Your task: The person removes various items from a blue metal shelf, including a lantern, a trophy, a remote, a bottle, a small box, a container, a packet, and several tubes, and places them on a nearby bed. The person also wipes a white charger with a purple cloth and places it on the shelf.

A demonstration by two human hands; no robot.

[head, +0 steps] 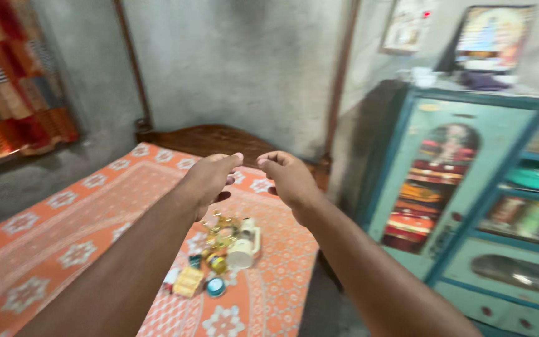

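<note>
Head view | left hand (210, 176) and right hand (289, 177) empty, fingers loosely curled, raised over bed (63, 231) | cream mug (244, 246) on its side amid small trinkets (210, 262) near bed's right edge | teal cabinet (463, 193) just beyond that edge

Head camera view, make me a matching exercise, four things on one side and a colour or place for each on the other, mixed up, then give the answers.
Things:
1. bed cover
2. mug
3. cabinet
4. patchwork cloth

Descriptions:
A. cream, lying among small items on the bed
B. teal, with glass doors, at the right
C. orange with white flower patterns
D. red and striped, hanging at the upper left

Pairs: 1-C, 2-A, 3-B, 4-D

Both the left hand and the right hand are stretched out above the bed, holding nothing.
</note>
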